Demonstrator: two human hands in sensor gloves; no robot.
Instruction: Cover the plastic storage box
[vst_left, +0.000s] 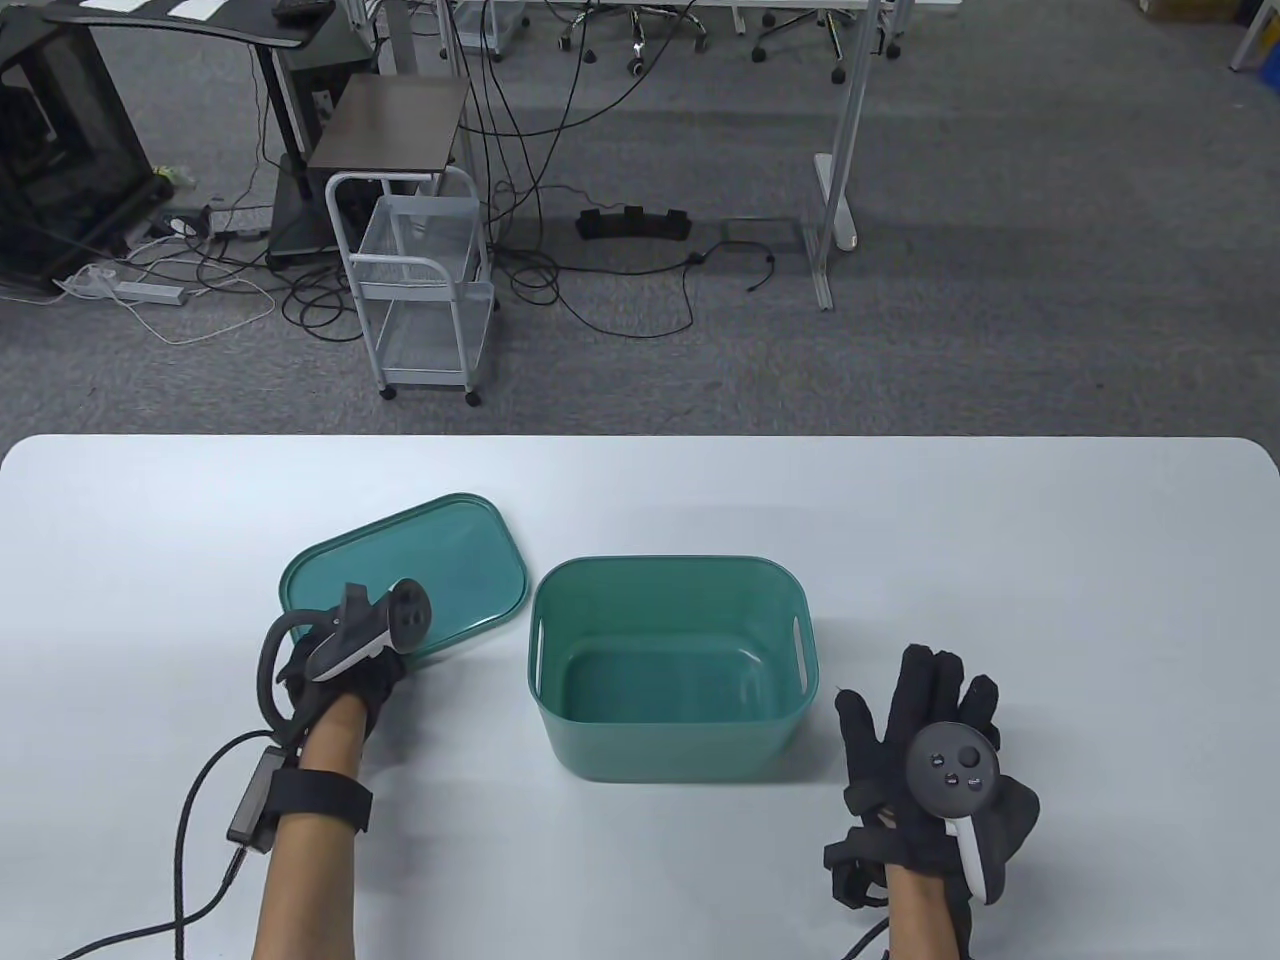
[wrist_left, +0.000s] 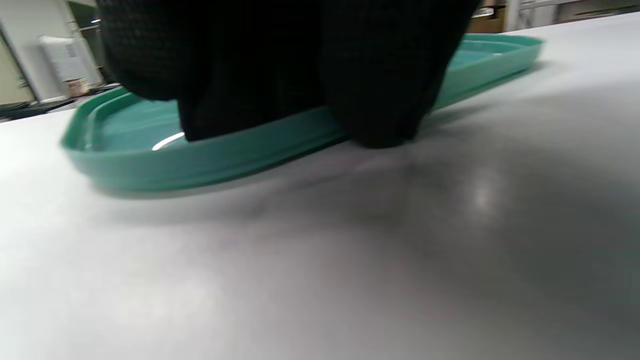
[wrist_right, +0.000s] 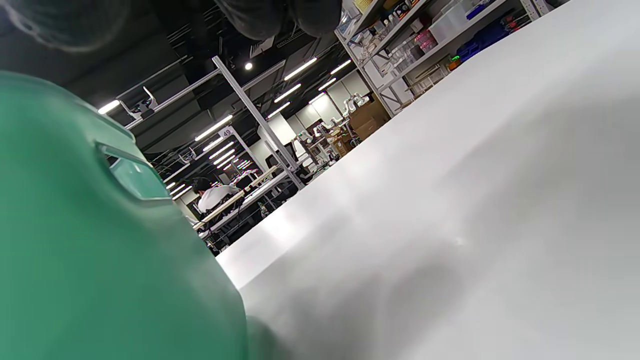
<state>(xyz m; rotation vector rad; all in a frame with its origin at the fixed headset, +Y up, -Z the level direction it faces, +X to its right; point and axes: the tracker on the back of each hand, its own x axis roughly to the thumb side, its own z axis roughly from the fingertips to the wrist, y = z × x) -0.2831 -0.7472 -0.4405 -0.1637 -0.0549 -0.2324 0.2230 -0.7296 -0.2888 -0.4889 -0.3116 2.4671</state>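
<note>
The open teal storage box (vst_left: 668, 670) stands at the table's middle front. Its teal lid (vst_left: 420, 560) lies to its left, upside down. My left hand (vst_left: 345, 655) is at the lid's near rim. In the left wrist view, its gloved fingers (wrist_left: 250, 75) lie over the lid's rim (wrist_left: 210, 155) and the thumb presses at its edge. My right hand (vst_left: 885, 690) is flat with the fingers spread, just right of the box, holding nothing. The right wrist view shows the box's side with its handle slot (wrist_right: 100, 250).
The white table (vst_left: 1000, 560) extends around the box on all sides. A cable (vst_left: 200, 800) trails from my left wrist across the front left. Beyond the far edge are the floor, a wire cart (vst_left: 425, 290) and desk legs.
</note>
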